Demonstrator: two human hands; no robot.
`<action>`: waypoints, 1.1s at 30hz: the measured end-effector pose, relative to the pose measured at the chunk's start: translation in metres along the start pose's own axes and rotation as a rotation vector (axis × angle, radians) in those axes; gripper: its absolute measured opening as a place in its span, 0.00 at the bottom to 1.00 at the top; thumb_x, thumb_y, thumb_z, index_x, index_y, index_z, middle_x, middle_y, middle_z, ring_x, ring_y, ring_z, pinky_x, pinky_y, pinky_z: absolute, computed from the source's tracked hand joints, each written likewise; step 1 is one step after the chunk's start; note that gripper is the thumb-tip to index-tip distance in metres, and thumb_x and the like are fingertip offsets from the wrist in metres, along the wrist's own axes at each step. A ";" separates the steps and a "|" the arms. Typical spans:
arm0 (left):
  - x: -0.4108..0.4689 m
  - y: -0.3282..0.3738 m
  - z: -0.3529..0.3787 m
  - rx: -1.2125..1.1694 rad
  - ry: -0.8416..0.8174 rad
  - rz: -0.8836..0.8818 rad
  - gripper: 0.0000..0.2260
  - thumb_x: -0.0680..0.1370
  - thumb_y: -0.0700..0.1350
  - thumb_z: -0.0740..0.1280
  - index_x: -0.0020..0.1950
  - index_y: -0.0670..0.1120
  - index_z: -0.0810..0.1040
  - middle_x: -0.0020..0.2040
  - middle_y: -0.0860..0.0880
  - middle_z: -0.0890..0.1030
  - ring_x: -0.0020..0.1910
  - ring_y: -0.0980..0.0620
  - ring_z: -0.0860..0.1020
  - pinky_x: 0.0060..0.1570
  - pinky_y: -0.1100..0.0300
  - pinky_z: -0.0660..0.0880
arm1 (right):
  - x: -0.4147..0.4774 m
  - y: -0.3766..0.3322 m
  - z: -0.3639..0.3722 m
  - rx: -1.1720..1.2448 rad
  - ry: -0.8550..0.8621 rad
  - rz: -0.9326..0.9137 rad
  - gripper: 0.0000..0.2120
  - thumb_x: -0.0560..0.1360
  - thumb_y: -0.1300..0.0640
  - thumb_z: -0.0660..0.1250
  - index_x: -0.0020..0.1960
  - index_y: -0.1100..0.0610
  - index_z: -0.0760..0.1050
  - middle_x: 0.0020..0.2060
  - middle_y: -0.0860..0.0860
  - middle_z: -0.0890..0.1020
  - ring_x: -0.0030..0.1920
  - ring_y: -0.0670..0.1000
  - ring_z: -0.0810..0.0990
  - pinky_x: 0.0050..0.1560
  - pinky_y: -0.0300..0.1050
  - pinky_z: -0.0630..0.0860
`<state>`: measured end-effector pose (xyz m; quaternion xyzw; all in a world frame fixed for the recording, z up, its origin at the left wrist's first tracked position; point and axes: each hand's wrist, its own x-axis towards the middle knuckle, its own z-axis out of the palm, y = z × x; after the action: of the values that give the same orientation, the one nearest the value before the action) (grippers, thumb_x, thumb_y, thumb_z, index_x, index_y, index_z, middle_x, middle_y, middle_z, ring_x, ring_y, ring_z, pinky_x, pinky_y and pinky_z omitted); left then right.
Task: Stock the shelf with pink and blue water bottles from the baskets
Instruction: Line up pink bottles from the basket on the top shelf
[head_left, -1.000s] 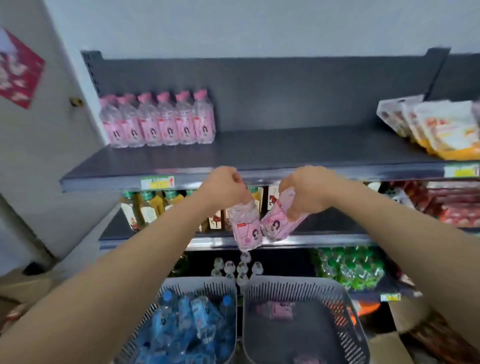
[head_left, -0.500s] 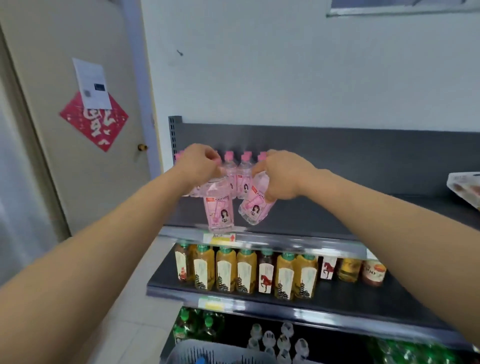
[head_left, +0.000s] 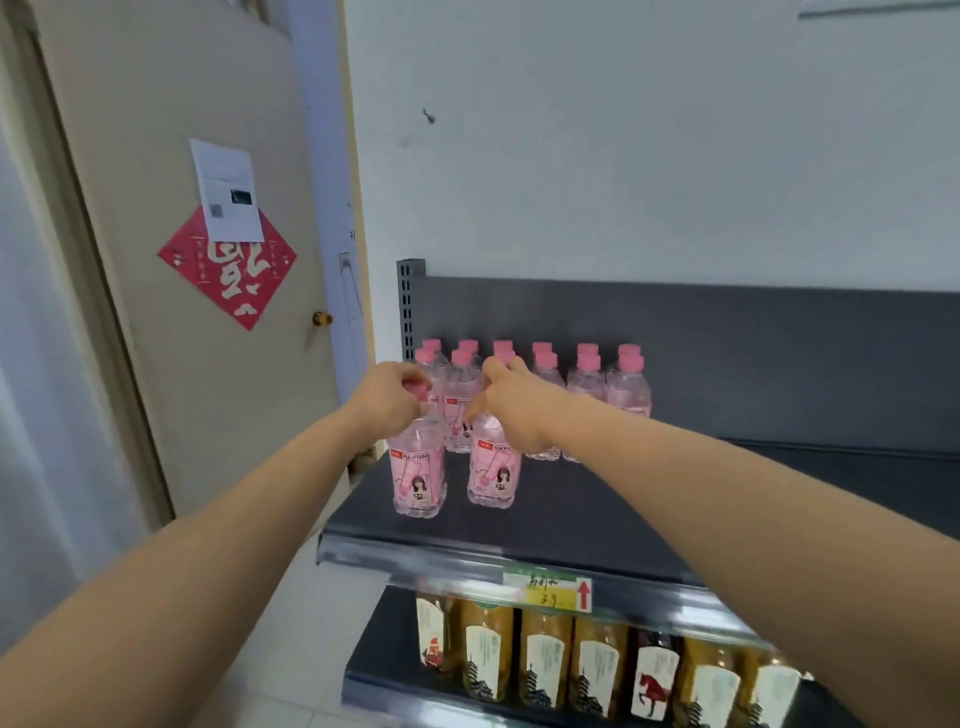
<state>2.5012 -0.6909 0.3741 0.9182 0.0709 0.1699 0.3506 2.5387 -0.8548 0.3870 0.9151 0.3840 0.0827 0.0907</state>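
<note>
Left hand (head_left: 389, 402): fingers curled round the pink cap of the left front bottle (head_left: 418, 473) — gripping.
Right hand (head_left: 519, 415): over the right front bottle (head_left: 493, 473); index finger straight, cap hidden — hold cannot be told.
Bottles: both upright on the top shelf (head_left: 623, 514), frame centre, just before the pink rows (head_left: 587, 384).

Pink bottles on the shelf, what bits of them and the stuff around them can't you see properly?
Head view, right front bottle: cap hidden under the right hand; whether its grip holds cannot be told.
Head view, back-row bottles: several labels covered by the left hand and left front bottle.
Head view, price tag: writing too blurred to read.
Head view, yellow bottles: tops hidden behind the shelf edge.
</note>
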 end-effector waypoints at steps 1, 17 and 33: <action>0.006 -0.007 0.001 -0.006 -0.003 -0.003 0.13 0.76 0.32 0.66 0.60 0.38 0.76 0.55 0.44 0.76 0.52 0.49 0.73 0.52 0.60 0.69 | 0.009 -0.001 0.005 0.005 -0.003 0.000 0.34 0.72 0.75 0.59 0.70 0.46 0.69 0.65 0.56 0.62 0.65 0.59 0.61 0.56 0.51 0.70; 0.025 -0.094 0.027 -0.170 -0.211 -0.177 0.37 0.61 0.47 0.81 0.64 0.44 0.66 0.57 0.50 0.77 0.54 0.50 0.77 0.57 0.54 0.74 | 0.040 0.001 0.089 0.832 0.037 0.307 0.49 0.72 0.66 0.70 0.77 0.52 0.38 0.66 0.59 0.72 0.56 0.58 0.79 0.57 0.50 0.77; 0.078 -0.140 0.071 -0.165 -0.105 -0.171 0.22 0.69 0.39 0.76 0.61 0.41 0.74 0.56 0.46 0.80 0.53 0.48 0.78 0.52 0.59 0.72 | 0.105 -0.017 0.139 0.952 0.151 0.498 0.23 0.74 0.60 0.70 0.64 0.63 0.65 0.59 0.59 0.76 0.58 0.58 0.76 0.55 0.46 0.73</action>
<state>2.5975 -0.6114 0.2521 0.8846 0.1162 0.0963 0.4413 2.6303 -0.7824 0.2570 0.9099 0.1560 -0.0161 -0.3840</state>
